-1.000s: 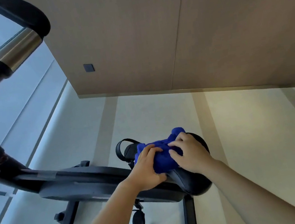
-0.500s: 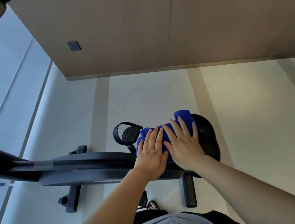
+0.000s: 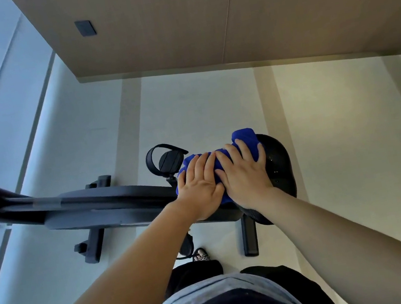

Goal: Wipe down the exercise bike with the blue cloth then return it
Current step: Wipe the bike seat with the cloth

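The blue cloth [image 3: 245, 139] lies spread on the black saddle [image 3: 279, 162] of the exercise bike [image 3: 102, 208]. My left hand [image 3: 201, 188] presses flat on the cloth's left part, fingers straight. Beside it, touching, my right hand [image 3: 244, 173] presses flat on the cloth's right part with straight, slightly spread fingers. Both hands cover most of the cloth; only its far edge and upper right corner show. The saddle's right rim is bare and glistens with small drops.
A black pedal with a strap [image 3: 167, 160] sticks out beyond the saddle. The bike's two floor feet [image 3: 92, 247] [image 3: 249, 236] rest on pale flooring. A wooden wall [image 3: 223, 10] with a dark switch plate [image 3: 85, 27] stands behind. My patterned shoe [image 3: 201, 255] is below the frame.
A second ago both hands gripped the bunched cloth with curled fingers; now they lie flat and the cloth is spread. The view tilted down, so the handlebar left the frame.
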`<action>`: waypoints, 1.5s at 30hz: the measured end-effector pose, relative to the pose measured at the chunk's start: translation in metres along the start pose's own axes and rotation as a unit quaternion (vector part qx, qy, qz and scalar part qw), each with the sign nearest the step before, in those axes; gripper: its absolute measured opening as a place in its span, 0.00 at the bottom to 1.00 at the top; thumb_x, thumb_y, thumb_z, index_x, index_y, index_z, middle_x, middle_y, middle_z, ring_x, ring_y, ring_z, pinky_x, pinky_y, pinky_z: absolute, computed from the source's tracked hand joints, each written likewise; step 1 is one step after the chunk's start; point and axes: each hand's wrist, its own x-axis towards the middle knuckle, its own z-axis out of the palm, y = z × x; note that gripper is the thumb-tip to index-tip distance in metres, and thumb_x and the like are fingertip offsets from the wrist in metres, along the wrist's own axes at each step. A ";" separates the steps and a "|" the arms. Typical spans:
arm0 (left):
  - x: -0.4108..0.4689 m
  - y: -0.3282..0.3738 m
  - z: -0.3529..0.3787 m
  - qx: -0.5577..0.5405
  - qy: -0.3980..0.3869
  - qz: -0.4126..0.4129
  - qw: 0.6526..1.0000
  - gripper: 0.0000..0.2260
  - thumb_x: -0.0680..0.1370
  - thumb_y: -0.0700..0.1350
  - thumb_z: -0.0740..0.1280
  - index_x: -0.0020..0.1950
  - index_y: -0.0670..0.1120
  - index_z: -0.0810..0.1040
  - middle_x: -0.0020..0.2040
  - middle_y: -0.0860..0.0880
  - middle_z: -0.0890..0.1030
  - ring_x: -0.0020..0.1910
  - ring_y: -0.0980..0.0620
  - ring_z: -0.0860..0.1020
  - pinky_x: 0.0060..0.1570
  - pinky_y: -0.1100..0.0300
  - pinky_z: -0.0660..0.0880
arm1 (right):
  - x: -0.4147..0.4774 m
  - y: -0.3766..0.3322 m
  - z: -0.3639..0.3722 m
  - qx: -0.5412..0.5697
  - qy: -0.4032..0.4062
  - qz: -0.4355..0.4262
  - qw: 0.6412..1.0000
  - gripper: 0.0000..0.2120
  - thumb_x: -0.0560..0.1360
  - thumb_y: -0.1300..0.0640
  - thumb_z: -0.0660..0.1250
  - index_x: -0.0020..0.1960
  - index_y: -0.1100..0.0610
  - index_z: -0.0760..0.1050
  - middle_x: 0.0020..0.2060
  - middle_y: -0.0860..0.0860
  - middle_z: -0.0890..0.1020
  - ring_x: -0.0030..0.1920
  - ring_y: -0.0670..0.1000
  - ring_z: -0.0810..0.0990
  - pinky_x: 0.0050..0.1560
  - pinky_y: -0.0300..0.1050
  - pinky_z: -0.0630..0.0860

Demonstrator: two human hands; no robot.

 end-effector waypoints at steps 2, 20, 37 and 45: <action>0.003 0.003 -0.004 -0.004 0.000 -0.016 1.000 0.29 0.78 0.52 0.51 0.75 0.52 0.42 0.76 0.53 0.48 0.74 0.54 0.43 0.72 0.49 0.41 | 0.005 0.002 -0.002 0.010 0.000 -0.008 1.000 0.22 0.78 0.44 0.45 0.68 0.51 0.62 0.69 0.52 0.66 0.73 0.57 0.55 0.68 0.67 0.50; -0.018 0.072 0.023 -0.018 0.081 -0.115 0.990 0.29 0.80 0.52 0.53 0.76 0.48 0.43 0.77 0.51 0.45 0.75 0.51 0.41 0.72 0.47 0.45 | -0.007 0.057 -0.018 0.082 -0.001 -0.140 0.987 0.17 0.79 0.49 0.56 0.66 0.53 0.65 0.69 0.50 0.67 0.71 0.53 0.58 0.67 0.60 0.59; 0.015 0.141 0.034 -0.015 0.104 -0.188 0.976 0.28 0.81 0.54 0.51 0.76 0.45 0.44 0.78 0.46 0.48 0.76 0.47 0.47 0.72 0.46 0.50 | -0.031 0.116 -0.039 0.191 -0.043 -0.028 0.980 0.26 0.80 0.48 0.55 0.75 0.54 0.53 0.75 0.57 0.53 0.73 0.59 0.55 0.69 0.56 0.62; 0.029 0.127 0.029 -0.005 0.074 -0.169 0.983 0.27 0.81 0.54 0.48 0.76 0.47 0.41 0.77 0.47 0.44 0.76 0.48 0.44 0.73 0.48 0.47 | -0.012 0.110 -0.028 0.168 -0.061 -0.017 0.984 0.25 0.82 0.49 0.50 0.76 0.52 0.48 0.76 0.56 0.49 0.75 0.58 0.47 0.72 0.56 0.54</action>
